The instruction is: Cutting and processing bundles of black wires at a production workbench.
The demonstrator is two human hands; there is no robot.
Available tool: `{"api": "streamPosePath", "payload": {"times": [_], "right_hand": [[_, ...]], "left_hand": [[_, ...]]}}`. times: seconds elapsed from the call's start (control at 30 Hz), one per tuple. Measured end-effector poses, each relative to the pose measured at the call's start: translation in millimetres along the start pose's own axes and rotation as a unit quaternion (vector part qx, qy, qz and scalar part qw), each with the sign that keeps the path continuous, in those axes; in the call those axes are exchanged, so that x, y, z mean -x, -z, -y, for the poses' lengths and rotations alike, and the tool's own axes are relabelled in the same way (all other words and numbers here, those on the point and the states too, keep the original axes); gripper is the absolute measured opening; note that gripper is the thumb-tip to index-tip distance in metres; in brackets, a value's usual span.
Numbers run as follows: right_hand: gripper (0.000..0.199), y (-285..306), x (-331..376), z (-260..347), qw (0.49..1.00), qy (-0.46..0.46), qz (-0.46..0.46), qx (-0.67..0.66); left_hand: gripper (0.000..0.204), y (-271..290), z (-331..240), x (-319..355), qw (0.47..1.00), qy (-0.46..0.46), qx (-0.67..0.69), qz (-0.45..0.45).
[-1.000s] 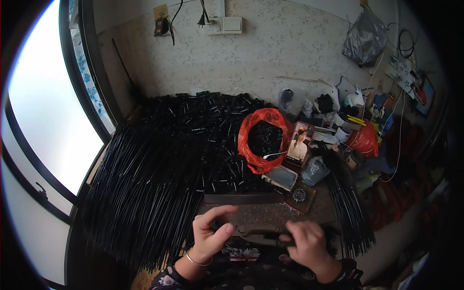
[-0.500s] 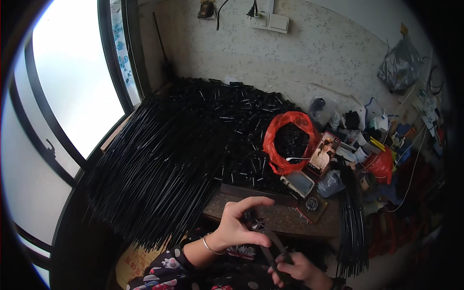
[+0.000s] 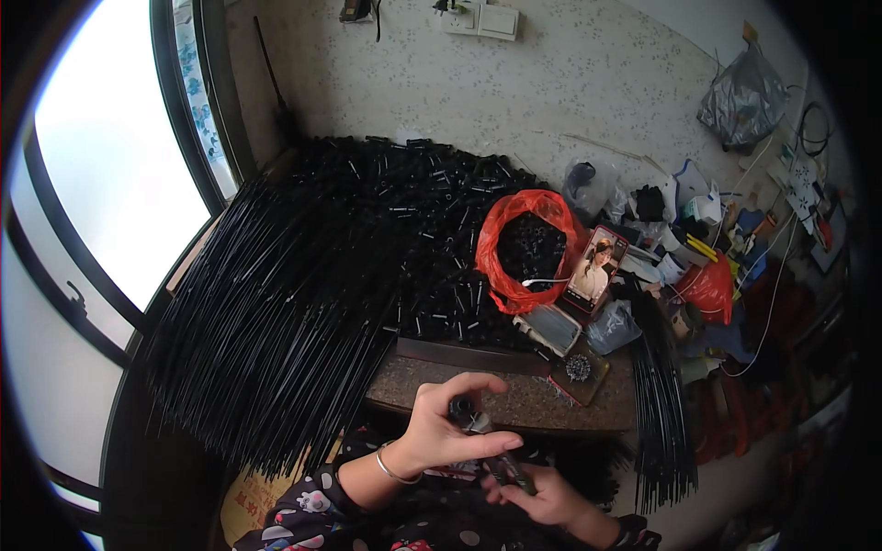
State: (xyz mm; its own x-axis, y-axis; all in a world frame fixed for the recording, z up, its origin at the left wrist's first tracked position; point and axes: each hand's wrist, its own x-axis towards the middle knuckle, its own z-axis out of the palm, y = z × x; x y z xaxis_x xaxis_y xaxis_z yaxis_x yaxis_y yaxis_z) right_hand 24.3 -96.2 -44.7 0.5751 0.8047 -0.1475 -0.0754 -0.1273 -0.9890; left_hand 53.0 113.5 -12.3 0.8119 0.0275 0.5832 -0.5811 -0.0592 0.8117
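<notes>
Right hand (image 3: pixel 544 496) is closed on pliers (image 3: pixel 502 471), long axis slanting up-left toward left hand (image 3: pixel 436 433); its grip on black part (image 3: pixel 461 407) unconfirmed.

Left hand (image 3: pixel 439 432): lower fingers hidden behind palm and black cylindrical piece (image 3: pixel 461 410), whose far end is covered. Right hand (image 3: pixel 549 497): some fingertips out of sight behind dark hand tool (image 3: pixel 502 472) — tool blurred, upper end lost behind left thumb, exact kind unclear. Patterned sleeve (image 3: pixel 308 507) cut by lower edge; dark wall device (image 3: pixel 355 10) cut by top. Red plastic bag (image 3: pixel 491 241): small black parts inside too tiny to tell. Hanging grey bag (image 3: pixel 740 103) — contents hidden.
</notes>
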Motion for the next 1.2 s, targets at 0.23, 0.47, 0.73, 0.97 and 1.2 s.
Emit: {"api": "streamPosePath", "payload": {"times": [0.23,0.47,0.73,0.97,1.2], "right_hand": [[0.044,21,10,-25,0.989,-0.079,0.057,-0.112],[0.013,-13,-1,-60,0.986,-0.098,-0.091,-0.098],[0.02,162,-36,-72,0.766,-0.017,-0.469,0.439],[0.013,194,-44,-111,0.737,0.022,-0.354,0.575],[0.012,199,-47,-106,0.722,0.06,-0.31,0.615]], "left_hand": [[0.036,-7,10,9,0.998,0.056,-0.008,-0.02],[0.03,-33,34,20,0.983,0.161,-0.069,-0.06],[0.035,-27,47,21,0.989,0.122,0.018,-0.083],[0.03,-34,48,13,0.986,0.156,-0.011,-0.055],[0.02,-36,47,14,0.985,0.161,0.004,-0.054]]}}
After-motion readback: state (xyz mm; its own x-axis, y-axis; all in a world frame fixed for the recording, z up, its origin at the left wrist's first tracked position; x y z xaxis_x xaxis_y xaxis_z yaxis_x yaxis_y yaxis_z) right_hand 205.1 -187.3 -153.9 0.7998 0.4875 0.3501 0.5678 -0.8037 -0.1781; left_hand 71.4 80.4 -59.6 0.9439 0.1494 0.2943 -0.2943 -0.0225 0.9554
